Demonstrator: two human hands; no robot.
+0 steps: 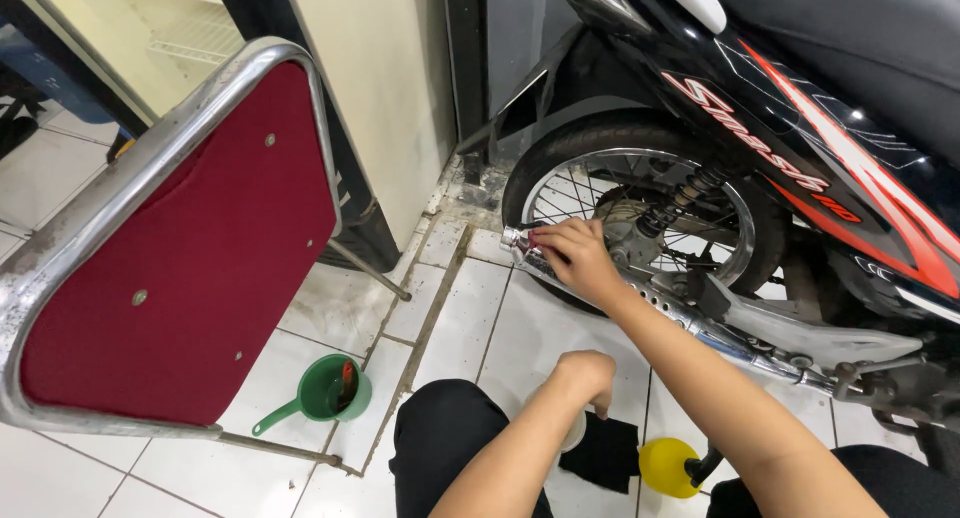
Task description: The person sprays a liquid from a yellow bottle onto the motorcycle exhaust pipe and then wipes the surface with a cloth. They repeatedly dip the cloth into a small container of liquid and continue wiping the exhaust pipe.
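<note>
From the head view, your right hand (575,258) rests on the tip of the chrome exhaust pipe (640,298) beside the motorcycle's rear wheel (640,193). Work along the pipe in short, firm strokes and keep your knuckles clear of the spokes. Its fingers curl loosely over the pipe's end; whether they pinch anything I cannot tell. Your left hand (585,376) sits low, fingers closed down over a pale container (574,430) beside a black cloth (605,453).
</note>
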